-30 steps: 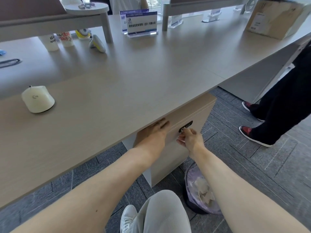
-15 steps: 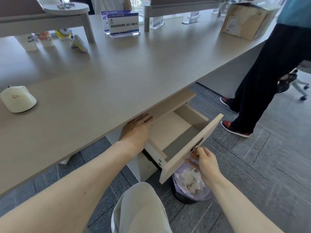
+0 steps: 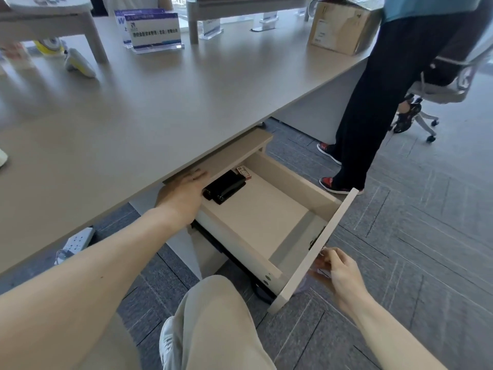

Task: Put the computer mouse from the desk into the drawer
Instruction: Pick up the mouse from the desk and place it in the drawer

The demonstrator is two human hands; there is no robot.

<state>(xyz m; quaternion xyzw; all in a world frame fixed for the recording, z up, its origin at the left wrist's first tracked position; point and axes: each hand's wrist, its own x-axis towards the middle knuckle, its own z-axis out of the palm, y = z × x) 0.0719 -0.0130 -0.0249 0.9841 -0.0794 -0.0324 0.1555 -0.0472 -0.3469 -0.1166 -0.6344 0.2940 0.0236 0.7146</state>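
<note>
The drawer under the desk stands pulled far out, its pale bottom mostly bare. My right hand pinches the small key or pull on the drawer front. My left hand lies flat on the cabinet top just under the desk edge, holding nothing. Only a sliver of the white computer mouse shows at the far left edge of the desk, well away from both hands.
A black stapler-like object and a small red-white box lie at the drawer's back. A person in dark trousers stands right of the drawer beside an office chair. A cardboard box, sign holders and a power strip are around.
The drawer has gone from shut to pulled far out, my right hand drawing it toward me. The view has swung right, so the mouse has slid to the left edge.
</note>
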